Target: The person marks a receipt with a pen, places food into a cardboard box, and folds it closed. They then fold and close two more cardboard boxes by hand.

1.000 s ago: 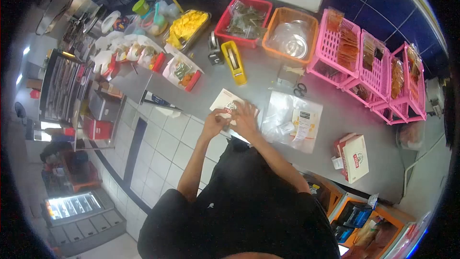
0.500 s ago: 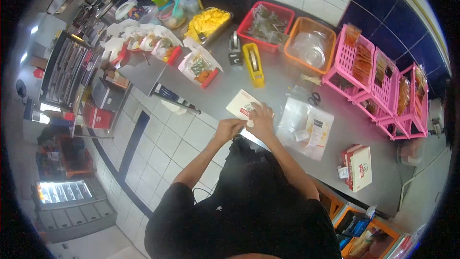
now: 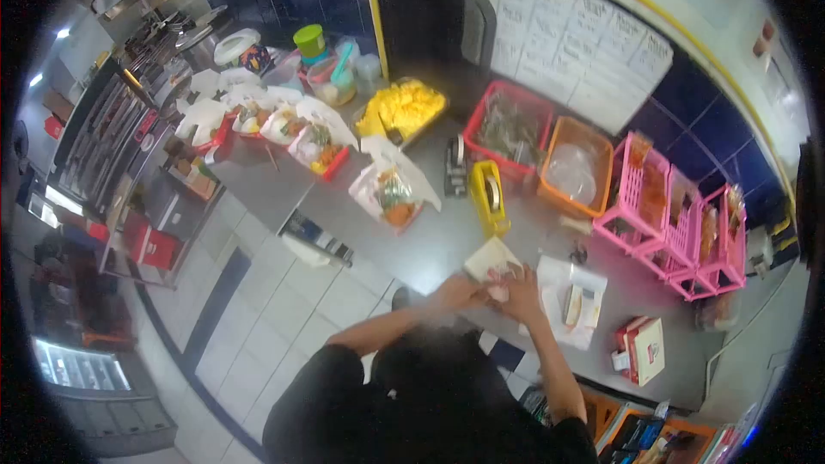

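Observation:
A small cream box [image 3: 491, 258] with red print lies at the counter's front edge, and both hands are on it. My right hand [image 3: 521, 292] rests over its near right part with the fingers bent. From the left, my left hand [image 3: 460, 294] reaches its near edge, fingers pressed together; what they pinch is too blurred to tell. Just right of the hands is a clear plastic packet [image 3: 557, 282] with a printed label. A yellow tape dispenser [image 3: 490, 198] and a black one [image 3: 455, 167] stand behind the box.
Open food boxes [image 3: 391, 193] line the counter at the left, near a tray of yellow food [image 3: 404, 110]. Behind are a red basket [image 3: 507, 127], an orange basket [image 3: 577, 165] and pink racks [image 3: 640, 206]. A closed red and cream box [image 3: 640, 350] sits at right.
The view has shifted, so the counter items appear lower. Both hands are still at the cream box. My left hand and forearm are now more blurred and stretched out flatter.

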The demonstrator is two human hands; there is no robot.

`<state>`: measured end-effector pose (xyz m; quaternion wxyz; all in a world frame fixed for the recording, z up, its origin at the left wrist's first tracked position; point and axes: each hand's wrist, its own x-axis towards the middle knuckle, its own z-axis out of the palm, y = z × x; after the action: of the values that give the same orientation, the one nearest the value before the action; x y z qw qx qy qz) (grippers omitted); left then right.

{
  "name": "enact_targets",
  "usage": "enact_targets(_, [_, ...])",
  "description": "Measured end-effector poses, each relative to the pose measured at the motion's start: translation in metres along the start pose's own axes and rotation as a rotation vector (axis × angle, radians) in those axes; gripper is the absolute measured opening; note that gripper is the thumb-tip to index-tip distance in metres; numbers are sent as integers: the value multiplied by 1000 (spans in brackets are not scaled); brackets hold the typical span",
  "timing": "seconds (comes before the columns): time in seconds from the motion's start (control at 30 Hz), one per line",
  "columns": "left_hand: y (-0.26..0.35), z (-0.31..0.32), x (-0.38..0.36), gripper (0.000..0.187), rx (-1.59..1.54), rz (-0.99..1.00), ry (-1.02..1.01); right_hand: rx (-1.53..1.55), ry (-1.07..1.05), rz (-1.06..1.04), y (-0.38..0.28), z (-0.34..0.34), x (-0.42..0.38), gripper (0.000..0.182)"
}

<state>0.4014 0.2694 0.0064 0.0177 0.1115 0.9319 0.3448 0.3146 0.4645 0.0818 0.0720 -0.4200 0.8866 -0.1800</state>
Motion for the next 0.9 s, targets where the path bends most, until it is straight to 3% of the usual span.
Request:
enact_targets(0.03, [0,-3,1,34,93,19,88,-15,-24,39,-8,-9,17,58])
enact_targets(0.1, [-7,-63,-10,26,-274,117,495,176,242,-80,-47,-17,87,67])
enact_targets(0.13, [-40,-91,-7,23,-135,58,637,206,319,-81,-84,-29,130,70])
enact_targets(0.17, [-76,-126,-2,20,7,-9,764,339,201,-70,-107,-41,173,79])
enact_targets(0.2, [-60,-198,-4,19,-114,-164,685,298,338,-131,-119,-28,214,81])
enact_targets(0.23, [-70,-246,11,19,94,22,868,281,392,-145,-134,-24,248,82])
enact_targets(0.27, [-80,-281,22,20,147,-89,768,294,491,-189,-141,-8,281,71])
enact_targets(0.3, [-106,-302,39,22,259,69,801,301,493,-165,-152,1,297,71])
enact_targets(0.37, [-128,-326,47,22,307,184,751,-39,-178,185,-172,12,317,51])
enact_targets(0.43, [-130,-331,42,22,330,-430,25,91,135,-65,-182,38,264,34])
enact_targets(0.5, [-186,-274,13,26,306,-309,157,172,238,-110,-175,105,226,32])
enact_targets(0.53, [-200,-250,-6,29,223,-212,250,30,200,-141,-179,121,196,31])
enact_targets(0.6, [-180,-219,-40,63,433,-303,433,-106,164,-145,-185,133,175,29])
enact_targets(0.63, [-179,-214,-41,63,430,-288,416,32,263,-18,-189,136,173,32])
enact_targets(0.7, [-176,-203,-50,96,239,-550,573,182,355,126,-197,142,174,34])
enact_targets(0.77, [-163,-217,-46,104,232,-628,580,146,647,544,-194,135,207,48])
enact_targets(0.8, [-159,-224,-43,103,65,-694,486,153,648,549,-192,131,215,48])
enact_targets(0.83, [-158,-230,-38,104,-108,-756,395,367,567,604,-186,124,221,55])
enact_targets(0.87, [-160,-240,-29,104,-108,-753,400,576,481,651,-179,114,228,63])
enact_targets(0.9, [-164,-250,-20,100,-145,-830,294,574,481,649,-173,106,235,63])
